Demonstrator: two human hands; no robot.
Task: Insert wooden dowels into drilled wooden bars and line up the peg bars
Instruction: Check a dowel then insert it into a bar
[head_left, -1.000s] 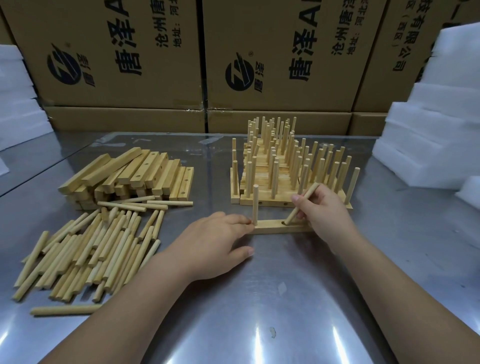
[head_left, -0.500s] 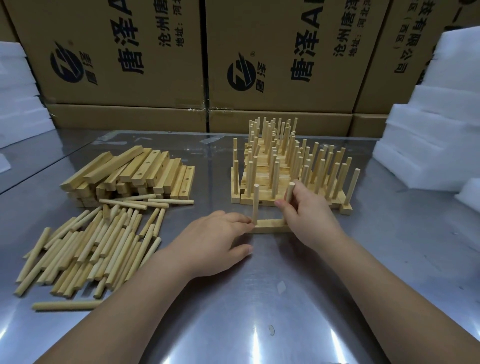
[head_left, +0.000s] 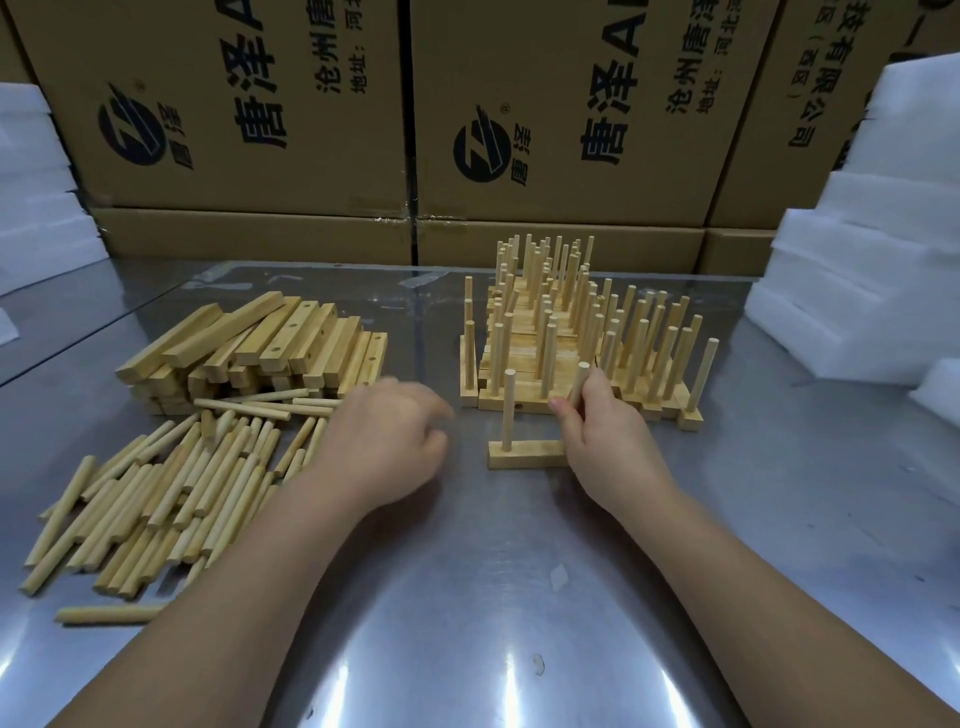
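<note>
At the steel table's (head_left: 519, 597) middle, the right hand (head_left: 608, 441) grips an upright dowel (head_left: 581, 382) at the crosswise drilled bar's (head_left: 524, 453) right end, while the left hand (head_left: 389, 441), loosely curled and empty, hovers nearer the loose dowels (head_left: 171, 493).

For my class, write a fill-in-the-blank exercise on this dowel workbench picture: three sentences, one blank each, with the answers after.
1. The right hand grips an upright ____ standing in the short bar.
2. The loose dowels lie on the ____ side of the table.
3. The finished peg bars stand in front of brown ____ boxes.
Missing words: dowel; left; cardboard.
</note>
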